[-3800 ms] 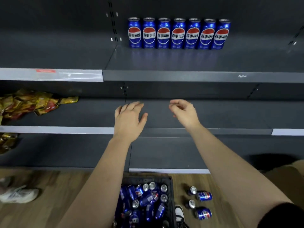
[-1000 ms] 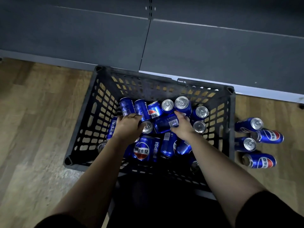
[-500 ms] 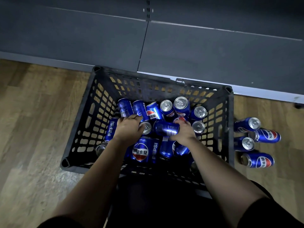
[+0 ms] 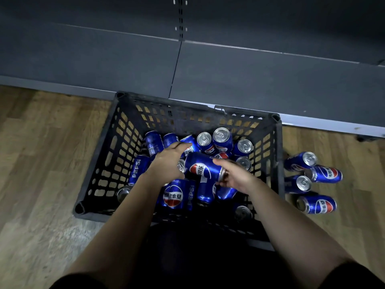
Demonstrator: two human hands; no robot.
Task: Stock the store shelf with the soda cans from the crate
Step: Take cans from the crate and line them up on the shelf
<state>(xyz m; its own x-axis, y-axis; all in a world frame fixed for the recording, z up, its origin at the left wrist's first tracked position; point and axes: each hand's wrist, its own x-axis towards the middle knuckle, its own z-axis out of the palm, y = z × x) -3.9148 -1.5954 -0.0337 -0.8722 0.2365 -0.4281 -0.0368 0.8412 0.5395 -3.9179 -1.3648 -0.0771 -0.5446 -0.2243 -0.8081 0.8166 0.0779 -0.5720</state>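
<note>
Honestly, the right hand (image 4: 236, 178) grips that sideways can (image 4: 205, 168) only by its end, left hand (image 4: 167, 162) flat-fingered beside it, so it could slip into the crate (image 4: 187, 119).

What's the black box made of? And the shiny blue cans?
The crate looks like hard black plastic: it is matte and moulded in a grid of holes. The cans look like thin metal, probably aluminium: they have bare silver tops with pull tabs and glossy blue printed sides that catch the light.
</note>
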